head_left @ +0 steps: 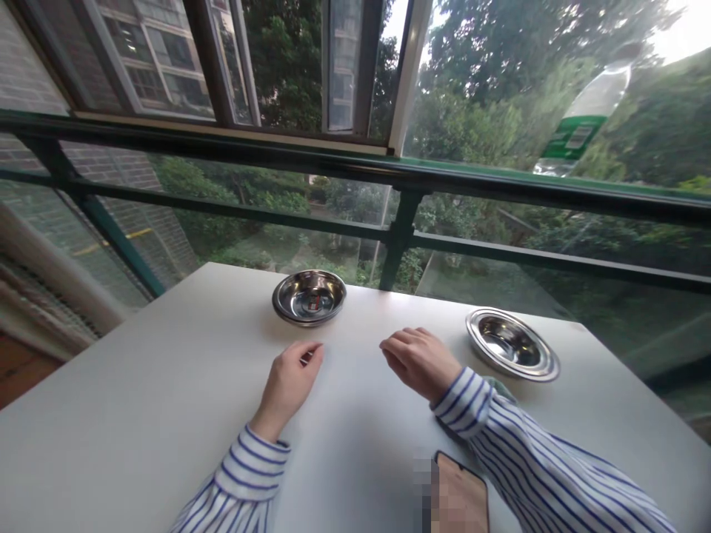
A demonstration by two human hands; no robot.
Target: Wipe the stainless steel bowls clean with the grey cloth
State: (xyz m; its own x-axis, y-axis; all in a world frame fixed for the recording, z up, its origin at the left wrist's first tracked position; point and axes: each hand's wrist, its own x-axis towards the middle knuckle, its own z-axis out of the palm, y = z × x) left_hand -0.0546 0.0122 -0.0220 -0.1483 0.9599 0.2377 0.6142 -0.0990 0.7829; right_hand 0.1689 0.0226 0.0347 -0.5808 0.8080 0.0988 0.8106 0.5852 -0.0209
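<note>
My left hand [289, 379] is held over the white table [138, 385], thumb and fingertips closed in a pinch with a small gap behind them. Whatever the tips hold, if anything, is too small or hidden to name. Just beyond that hand stands a shiny steel bowl [309, 297] with a small red and dark label inside. My right hand [421, 360] has its fingers curled downward and together, and their undersides are hidden from me. To its right sits a wide-rimmed steel bowl [511, 344], apart from the hand.
A phone [461, 492] lies at the near edge, partly pixelated. Behind my right sleeve, a grey-green thing [503, 390] shows only in part. Past the table runs a dark green railing [333, 166]; a clear bottle with a green label [581, 133] stands tilted in view above it.
</note>
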